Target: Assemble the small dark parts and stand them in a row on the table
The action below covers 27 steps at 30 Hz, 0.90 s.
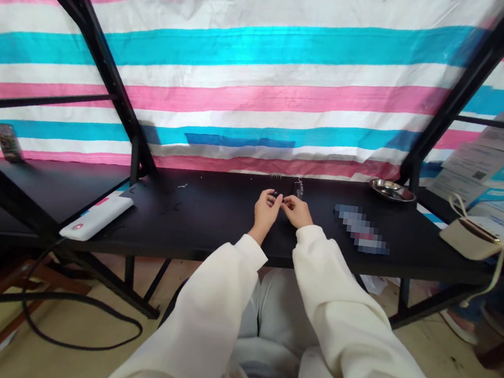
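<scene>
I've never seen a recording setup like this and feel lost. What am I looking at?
There is no machine here: one person works with bare hands. The single picture comes from a camera worn on their head, looking forward and down, so the white sleeves reach away from you.

The left hand and right hand meet above a black table. Whatever is at their fingers is too small to identify.

Left on the table is a white oblong device; to the right are a patch blurred into squares, a shiny metal dish and, farther right, a beige bag. Behind hangs a striped sheet.
</scene>
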### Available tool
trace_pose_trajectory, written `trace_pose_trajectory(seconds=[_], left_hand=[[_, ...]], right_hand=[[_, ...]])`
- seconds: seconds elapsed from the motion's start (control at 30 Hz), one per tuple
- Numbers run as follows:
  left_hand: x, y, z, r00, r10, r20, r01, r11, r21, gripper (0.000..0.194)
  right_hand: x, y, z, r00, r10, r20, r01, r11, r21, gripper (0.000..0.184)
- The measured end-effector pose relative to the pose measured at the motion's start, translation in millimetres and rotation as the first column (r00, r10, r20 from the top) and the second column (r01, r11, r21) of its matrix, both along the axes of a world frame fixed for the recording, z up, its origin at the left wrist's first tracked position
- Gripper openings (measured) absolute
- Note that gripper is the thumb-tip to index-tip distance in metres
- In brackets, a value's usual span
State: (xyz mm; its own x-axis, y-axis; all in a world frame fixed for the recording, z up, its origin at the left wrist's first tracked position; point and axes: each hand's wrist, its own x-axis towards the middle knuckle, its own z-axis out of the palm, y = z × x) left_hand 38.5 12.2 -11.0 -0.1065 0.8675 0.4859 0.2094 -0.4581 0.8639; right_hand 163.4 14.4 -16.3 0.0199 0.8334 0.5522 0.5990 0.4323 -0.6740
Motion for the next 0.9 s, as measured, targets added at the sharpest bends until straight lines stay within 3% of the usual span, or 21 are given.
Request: trace_pose_trajectory(seconds=[0.13,0.33,0.6,0.7,0.8,0.9], left_hand=[[0.5,2.1,-0.4,0.999,-0.027,-0.025,0.026,0.998,-0.052,0.022],[0.7,7.5,-3.1,0.998,-0.04,0.044,0.044,0.993,-0.106,0.021],[-7.9,17.6,-4.8,1.0,-0.005,-0.017,0.003,0.994,-0.107,0.018],[-21.6,25.7,0.7,0.991,-0.08,-0.103,0.067,0.989,-0.13,0.018],[-46.5,39.4,7.8,0.985,-0.14,-0.1,0.11,0.96,-0.259,0.019],[-84.8,55.9,15.9,0.972,-0.009,-0.235,-0.065,0.95,-0.306,0.016]], right_hand=[[-1.7,0.7,-1.0,0.997,0.036,-0.062,-0.035,0.999,0.013,0.019],[-5.5,4.2,-4.5,0.958,0.201,-0.204,-0.202,0.979,0.013,0.029],[-7.6,3.4,-5.1,0.958,0.242,-0.152,-0.257,0.962,-0.09,0.043],[-8.2,2.1,-4.7,0.96,0.246,-0.136,-0.263,0.958,-0.118,0.043],[-8.7,-0.3,-3.6,0.966,0.231,-0.115,-0.246,0.961,-0.129,0.038],[-9.2,-2.6,-2.7,0.973,0.202,-0.109,-0.215,0.969,-0.121,0.035]])
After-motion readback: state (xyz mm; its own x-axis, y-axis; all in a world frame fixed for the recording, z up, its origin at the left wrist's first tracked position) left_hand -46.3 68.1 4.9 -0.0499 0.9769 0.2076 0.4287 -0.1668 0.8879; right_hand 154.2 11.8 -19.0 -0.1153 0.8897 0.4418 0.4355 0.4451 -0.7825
